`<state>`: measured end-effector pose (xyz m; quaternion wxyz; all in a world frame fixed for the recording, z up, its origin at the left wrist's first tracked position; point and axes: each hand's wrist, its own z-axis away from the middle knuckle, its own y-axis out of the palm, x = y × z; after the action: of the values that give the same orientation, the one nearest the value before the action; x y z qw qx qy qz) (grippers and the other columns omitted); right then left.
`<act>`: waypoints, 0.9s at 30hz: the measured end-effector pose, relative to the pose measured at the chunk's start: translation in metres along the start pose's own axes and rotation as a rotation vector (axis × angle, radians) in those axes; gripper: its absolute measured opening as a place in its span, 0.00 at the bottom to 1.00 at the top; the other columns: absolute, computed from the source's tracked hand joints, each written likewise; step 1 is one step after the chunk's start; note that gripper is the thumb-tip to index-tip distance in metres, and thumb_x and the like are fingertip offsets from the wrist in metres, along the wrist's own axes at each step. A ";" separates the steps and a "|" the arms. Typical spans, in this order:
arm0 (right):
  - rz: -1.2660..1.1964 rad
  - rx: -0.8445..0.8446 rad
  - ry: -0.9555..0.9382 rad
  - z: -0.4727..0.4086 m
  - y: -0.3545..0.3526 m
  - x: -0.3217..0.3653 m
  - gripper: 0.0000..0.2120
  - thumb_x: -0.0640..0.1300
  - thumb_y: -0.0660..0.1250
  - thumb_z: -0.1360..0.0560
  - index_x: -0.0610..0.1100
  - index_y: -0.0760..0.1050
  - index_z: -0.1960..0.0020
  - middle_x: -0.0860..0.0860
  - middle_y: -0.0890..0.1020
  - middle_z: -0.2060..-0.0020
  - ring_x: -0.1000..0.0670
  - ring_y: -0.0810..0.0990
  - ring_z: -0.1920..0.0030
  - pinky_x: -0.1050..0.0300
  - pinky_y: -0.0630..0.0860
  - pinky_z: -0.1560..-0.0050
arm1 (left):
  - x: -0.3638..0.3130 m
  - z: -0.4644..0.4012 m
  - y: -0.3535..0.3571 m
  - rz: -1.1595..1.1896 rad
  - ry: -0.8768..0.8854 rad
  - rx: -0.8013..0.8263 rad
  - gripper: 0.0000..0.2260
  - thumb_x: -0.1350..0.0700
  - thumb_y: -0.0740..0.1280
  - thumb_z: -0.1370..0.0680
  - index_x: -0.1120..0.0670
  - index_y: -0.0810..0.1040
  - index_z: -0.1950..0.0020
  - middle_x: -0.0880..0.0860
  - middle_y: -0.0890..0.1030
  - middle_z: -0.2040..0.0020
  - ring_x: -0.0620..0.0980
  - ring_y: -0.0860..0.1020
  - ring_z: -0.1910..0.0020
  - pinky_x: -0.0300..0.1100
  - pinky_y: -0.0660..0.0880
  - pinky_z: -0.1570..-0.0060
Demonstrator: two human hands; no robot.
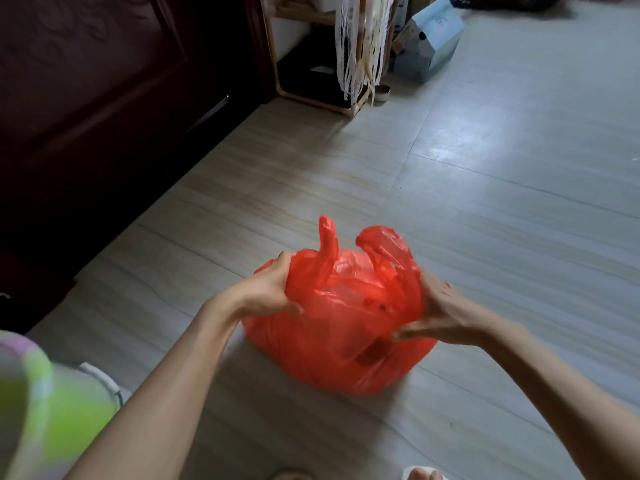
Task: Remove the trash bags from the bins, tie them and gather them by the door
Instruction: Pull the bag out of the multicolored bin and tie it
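Note:
A red plastic trash bag (pixel 341 337) sits on the pale tiled floor in front of me, bulging with rubbish. Its mouth is open and its two handle loops stick up. My left hand (pixel 273 289) grips the bag's left side just below the left loop. My right hand (pixel 438 313) grips the right side below the right loop. A dark wooden door (pixel 104 98) fills the upper left.
A wooden rack (pixel 311 81) with hanging lace strips stands past the door. A light blue carton (pixel 429 39) and a small metal tin (pixel 382 91) lie beside it. A blurred green and white object (pixel 45 403) sits at the lower left. Toes (pixel 424 474) show at the bottom edge.

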<state>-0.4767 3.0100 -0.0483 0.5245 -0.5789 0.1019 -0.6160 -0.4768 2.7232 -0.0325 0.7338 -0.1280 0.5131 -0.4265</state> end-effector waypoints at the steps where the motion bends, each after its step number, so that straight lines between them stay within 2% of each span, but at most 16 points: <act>1: 0.100 0.012 0.033 0.002 0.001 -0.002 0.55 0.70 0.67 0.49 0.50 0.54 0.28 0.55 0.66 0.41 0.55 0.63 0.38 0.53 0.60 0.34 | 0.002 -0.001 0.002 0.004 0.055 -0.067 0.21 0.58 0.70 0.32 0.54 0.70 0.41 0.48 0.75 0.47 0.45 0.74 0.44 0.34 0.70 0.52; 3: 0.141 -0.094 0.038 0.003 0.008 -0.004 0.39 0.61 0.70 0.42 0.47 0.67 0.35 0.50 0.73 0.48 0.48 0.72 0.43 0.53 0.66 0.43 | 0.003 -0.001 0.003 0.064 0.127 -0.210 0.02 0.58 0.66 0.29 0.55 0.78 0.59 0.45 0.76 0.60 0.40 0.75 0.56 0.33 0.68 0.65; 4: 0.074 -0.198 0.009 0.002 0.012 -0.005 0.24 0.56 0.70 0.39 0.47 0.75 0.47 0.48 0.75 0.55 0.45 0.75 0.50 0.53 0.69 0.50 | 0.003 -0.002 0.004 0.062 0.148 -0.254 0.07 0.56 0.65 0.29 0.57 0.77 0.66 0.43 0.74 0.66 0.36 0.73 0.62 0.32 0.66 0.69; 5: -0.020 -0.268 -0.002 0.002 0.014 -0.006 0.11 0.52 0.70 0.36 0.47 0.75 0.58 0.47 0.74 0.60 0.43 0.76 0.58 0.55 0.70 0.57 | 0.003 -0.003 0.005 0.030 0.181 -0.280 0.09 0.57 0.65 0.30 0.57 0.74 0.70 0.41 0.73 0.70 0.32 0.70 0.68 0.31 0.64 0.71; 6: -0.113 -0.302 -0.005 0.001 0.015 -0.005 0.07 0.49 0.69 0.34 0.48 0.72 0.64 0.47 0.73 0.63 0.45 0.74 0.63 0.57 0.69 0.61 | 0.002 -0.006 0.006 -0.010 0.219 -0.308 0.12 0.59 0.65 0.30 0.54 0.69 0.74 0.42 0.71 0.74 0.32 0.70 0.71 0.31 0.63 0.71; 8: -0.332 -0.345 0.019 -0.001 0.015 0.000 0.04 0.48 0.67 0.35 0.50 0.72 0.64 0.50 0.72 0.63 0.53 0.72 0.65 0.67 0.68 0.63 | 0.000 -0.008 0.008 -0.117 0.293 -0.373 0.20 0.67 0.64 0.29 0.48 0.62 0.74 0.44 0.66 0.73 0.36 0.69 0.72 0.33 0.61 0.69; 10: -0.583 -0.418 0.069 -0.002 0.014 0.012 0.04 0.45 0.65 0.36 0.50 0.72 0.62 0.51 0.75 0.64 0.62 0.72 0.68 0.70 0.69 0.65 | 0.001 -0.007 0.009 -0.164 0.343 -0.422 0.17 0.68 0.63 0.28 0.47 0.70 0.69 0.44 0.66 0.68 0.41 0.67 0.70 0.35 0.62 0.65; 11: -0.687 -0.464 0.101 -0.003 0.015 0.014 0.04 0.42 0.65 0.36 0.48 0.72 0.63 0.52 0.74 0.67 0.64 0.71 0.71 0.72 0.68 0.69 | 0.005 -0.007 0.009 -0.156 0.363 -0.435 0.13 0.68 0.63 0.28 0.49 0.76 0.62 0.44 0.68 0.66 0.40 0.67 0.67 0.31 0.64 0.64; 13: -0.861 -0.539 0.184 -0.007 0.018 0.016 0.09 0.35 0.68 0.35 0.45 0.70 0.65 0.52 0.73 0.71 0.63 0.71 0.74 0.72 0.67 0.74 | 0.011 -0.003 0.008 -0.110 0.343 -0.410 0.08 0.62 0.66 0.30 0.54 0.77 0.51 0.43 0.70 0.63 0.39 0.68 0.64 0.24 0.65 0.60; 15: -0.989 -0.596 0.238 -0.010 0.020 0.020 0.12 0.30 0.68 0.36 0.45 0.72 0.65 0.53 0.75 0.71 0.60 0.74 0.72 0.70 0.70 0.75 | 0.015 0.002 0.010 -0.130 0.284 -0.316 0.10 0.57 0.72 0.32 0.52 0.76 0.54 0.43 0.68 0.63 0.39 0.68 0.66 0.23 0.66 0.61; 16: -1.019 -0.608 0.244 -0.012 0.020 0.024 0.13 0.28 0.66 0.35 0.46 0.73 0.63 0.52 0.77 0.69 0.58 0.76 0.70 0.69 0.72 0.74 | 0.016 0.004 0.010 -0.165 0.279 -0.278 0.10 0.58 0.73 0.33 0.49 0.75 0.57 0.43 0.66 0.64 0.39 0.68 0.66 0.26 0.66 0.62; 18: -1.018 -0.601 0.241 -0.016 0.020 0.030 0.15 0.26 0.61 0.32 0.44 0.76 0.57 0.50 0.79 0.63 0.53 0.78 0.64 0.68 0.76 0.70 | 0.018 0.004 0.013 -0.224 0.287 -0.273 0.13 0.64 0.68 0.31 0.47 0.70 0.64 0.44 0.63 0.66 0.40 0.66 0.69 0.34 0.63 0.65; 20: -0.994 -0.581 0.245 -0.017 0.020 0.033 0.18 0.25 0.57 0.32 0.43 0.78 0.53 0.47 0.81 0.60 0.51 0.78 0.62 0.65 0.77 0.67 | 0.016 0.004 0.013 -0.227 0.313 -0.310 0.11 0.62 0.61 0.31 0.45 0.66 0.65 0.45 0.63 0.67 0.44 0.64 0.71 0.39 0.62 0.66; 24: -0.858 -0.546 0.299 -0.017 0.023 0.031 0.14 0.28 0.54 0.29 0.38 0.77 0.55 0.47 0.77 0.63 0.50 0.74 0.62 0.58 0.70 0.65 | 0.006 0.011 0.009 -0.136 0.385 -0.414 0.12 0.64 0.60 0.32 0.49 0.73 0.54 0.45 0.74 0.64 0.47 0.73 0.63 0.27 0.65 0.65; 26: -0.848 -0.524 0.308 -0.015 0.027 0.031 0.13 0.31 0.55 0.28 0.43 0.76 0.61 0.48 0.77 0.66 0.51 0.73 0.65 0.57 0.70 0.65 | 0.002 0.015 0.009 -0.111 0.419 -0.495 0.09 0.67 0.63 0.34 0.57 0.77 0.58 0.55 0.81 0.68 0.51 0.74 0.60 0.19 0.61 0.67; 27: -0.856 -0.519 0.316 -0.014 0.028 0.032 0.12 0.34 0.57 0.28 0.45 0.75 0.63 0.49 0.76 0.67 0.51 0.73 0.66 0.57 0.70 0.66 | 0.000 0.015 0.010 -0.097 0.430 -0.523 0.09 0.66 0.63 0.34 0.58 0.79 0.58 0.58 0.81 0.64 0.51 0.75 0.57 0.18 0.61 0.68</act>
<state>-0.4666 2.9672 -0.0538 0.0435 -0.5798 0.0834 -0.8093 -0.4591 2.7257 -0.0322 0.5299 -0.2433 0.7414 -0.3322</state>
